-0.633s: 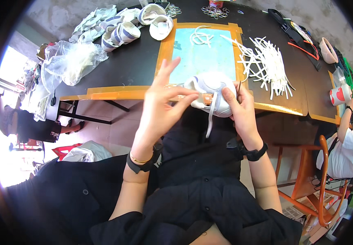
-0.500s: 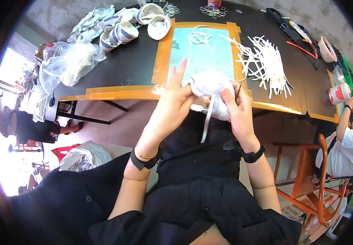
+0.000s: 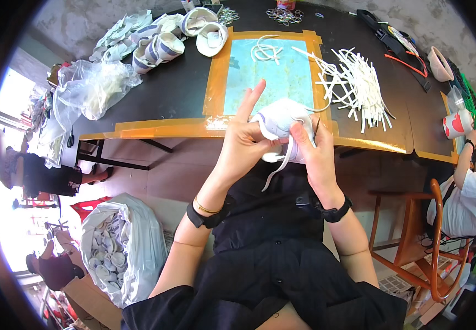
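Note:
A small white shoe with pale purple trim [image 3: 283, 116] is held between my two hands just past the table's near edge. My left hand [image 3: 242, 147] pinches its left side with thumb and finger, while other fingers point up and away. My right hand [image 3: 320, 159] wraps the right side, thumb pressed on top near the lace. From the shoe a white lace [image 3: 285, 165] hangs down in a curve. Something thin and dark shows by my right fingers, too small to make out. Behind the shoe, a loose white lace [image 3: 265, 50] lies on the blue mat [image 3: 260, 93].
White laces [image 3: 359, 88] lie in a heap right of the mat. Several small shoes [image 3: 158, 49] and a clear plastic bag [image 3: 97, 88] are at the left. A white sack of small shoe pieces [image 3: 144, 242] stands on the floor, left. A wooden chair [image 3: 436, 242] and a seated person are right.
My left hand has shifted right, its thumb and finger closing in at the shoe. The hanging lace has swung left. A dark-clothed shape at the lower left has gone, revealing the sack.

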`<state>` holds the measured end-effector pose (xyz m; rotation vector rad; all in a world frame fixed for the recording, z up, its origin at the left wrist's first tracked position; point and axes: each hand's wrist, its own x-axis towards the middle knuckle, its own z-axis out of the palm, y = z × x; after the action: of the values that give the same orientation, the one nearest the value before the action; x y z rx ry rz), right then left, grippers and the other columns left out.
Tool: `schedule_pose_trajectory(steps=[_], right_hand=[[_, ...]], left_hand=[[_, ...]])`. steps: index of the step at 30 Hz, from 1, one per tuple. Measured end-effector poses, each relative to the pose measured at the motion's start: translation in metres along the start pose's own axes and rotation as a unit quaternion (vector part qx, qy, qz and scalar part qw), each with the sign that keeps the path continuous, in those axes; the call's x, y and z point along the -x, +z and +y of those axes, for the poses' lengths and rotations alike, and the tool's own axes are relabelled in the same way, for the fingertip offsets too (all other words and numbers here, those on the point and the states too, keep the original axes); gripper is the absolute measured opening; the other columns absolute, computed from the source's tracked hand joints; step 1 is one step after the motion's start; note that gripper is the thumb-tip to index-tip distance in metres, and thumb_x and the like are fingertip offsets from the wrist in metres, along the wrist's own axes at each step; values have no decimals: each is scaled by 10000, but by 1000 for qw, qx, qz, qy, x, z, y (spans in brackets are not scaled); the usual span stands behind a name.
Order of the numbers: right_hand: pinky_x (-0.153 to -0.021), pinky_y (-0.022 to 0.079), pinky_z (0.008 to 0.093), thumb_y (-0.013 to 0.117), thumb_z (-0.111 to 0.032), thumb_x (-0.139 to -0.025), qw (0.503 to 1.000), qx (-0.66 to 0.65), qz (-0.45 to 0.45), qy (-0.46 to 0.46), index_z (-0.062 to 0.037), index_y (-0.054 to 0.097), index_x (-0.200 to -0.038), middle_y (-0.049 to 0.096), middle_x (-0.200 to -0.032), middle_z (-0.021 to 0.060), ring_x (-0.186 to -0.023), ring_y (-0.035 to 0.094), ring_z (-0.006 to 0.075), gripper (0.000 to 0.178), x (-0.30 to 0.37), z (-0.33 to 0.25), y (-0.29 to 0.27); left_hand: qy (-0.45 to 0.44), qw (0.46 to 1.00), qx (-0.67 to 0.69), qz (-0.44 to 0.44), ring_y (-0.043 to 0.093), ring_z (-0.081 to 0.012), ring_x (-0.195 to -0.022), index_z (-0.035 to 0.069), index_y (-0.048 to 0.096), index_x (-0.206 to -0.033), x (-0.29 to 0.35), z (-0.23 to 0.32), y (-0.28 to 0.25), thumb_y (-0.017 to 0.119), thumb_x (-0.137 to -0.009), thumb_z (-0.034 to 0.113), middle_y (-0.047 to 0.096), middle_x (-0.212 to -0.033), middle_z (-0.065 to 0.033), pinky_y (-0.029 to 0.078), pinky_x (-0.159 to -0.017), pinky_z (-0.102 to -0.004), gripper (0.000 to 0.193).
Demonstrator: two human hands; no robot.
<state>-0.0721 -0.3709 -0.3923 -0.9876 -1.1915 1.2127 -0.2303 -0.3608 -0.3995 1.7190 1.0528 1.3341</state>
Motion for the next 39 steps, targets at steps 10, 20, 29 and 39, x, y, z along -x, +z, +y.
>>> schedule_pose_trajectory(steps=[10,20,29,39], right_hand=[[-626,372,197,629,-263,-884,996,-83,35,19,-19,596,-820,551,-733,-27,-695,443,30,255,-2,-3,8],[-569,409,185,609,-250,-895,992,-81,86,34,-13,587,-871,585,-777,3,-635,500,35,239,-35,-18,2],[-605,401,187,604,-272,-897,995,-76,59,-14,-17,586,-840,583,-754,-5,-670,489,28,261,-36,-18,8],[-585,399,183,679,-256,-845,997,-64,19,-32,-36,544,-810,546,-741,-21,-673,465,26,260,-30,-20,17]], left_hand=[[-18,999,-21,40,609,-175,-915,-15,671,-896,7,30,5,701,-704,-7,288,-1465,-174,486,-748,-293,195],[-7,991,-126,36,235,-360,-1365,17,626,-790,29,41,-17,682,-764,23,332,-1426,-216,241,-1071,-402,62],[33,964,-229,128,570,-182,-870,22,639,-995,12,64,-19,692,-784,102,564,-1138,-133,445,-783,-300,232],[-249,964,91,-11,570,-97,-427,-50,610,-1009,-11,55,-2,591,-893,174,639,-771,-75,399,-372,-197,254]])
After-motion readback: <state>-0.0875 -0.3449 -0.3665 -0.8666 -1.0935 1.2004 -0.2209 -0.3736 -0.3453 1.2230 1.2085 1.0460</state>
